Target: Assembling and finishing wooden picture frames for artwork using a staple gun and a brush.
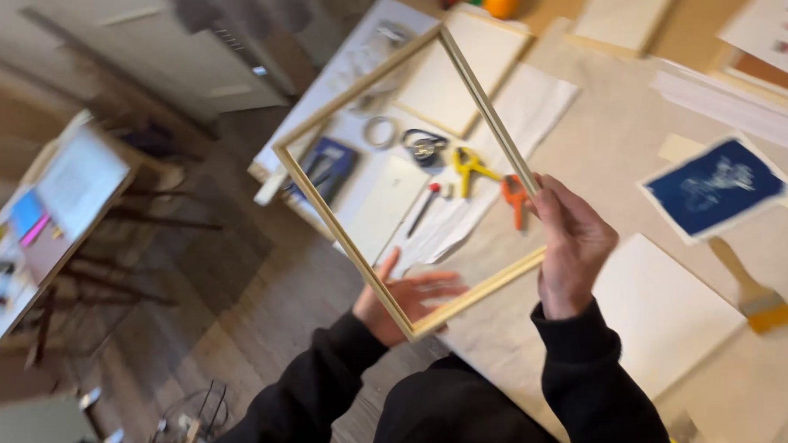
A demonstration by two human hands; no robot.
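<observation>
Head view looks down on a bare wooden frame (407, 183) that I hold up in the air, tilted, above the near edge of the desk (618, 126). My right hand (571, 246) is closed around the frame's right rail near its lower corner, thumb toward me and fingers wrapped behind. My left hand (407, 300) sits under the lower corner, palm up and fingers spread, propping the bottom rail rather than clamping it.

As far as I can judge, the frame is joined into a full square but nothing is mounted in it: I can see straight through it to the desk. Seen through the opening are a yellow clamp (469, 166), an orange clamp (514, 194), a red-tipped pen (424, 208), a roll of tape (379, 132) and a dark blue booklet (326, 165), all lying on pale sheets.

To my right, well apart from the frame, a blue print with a white figure (716, 187) lies flat on the desk, and near it a flat brush (752, 292) with a wooden handle. A blank pale panel (659, 313) lies just beside my right wrist. So the print and the frame are not yet brought together; the picture is blurred, so I cannot tell finer detail of the joints.
</observation>
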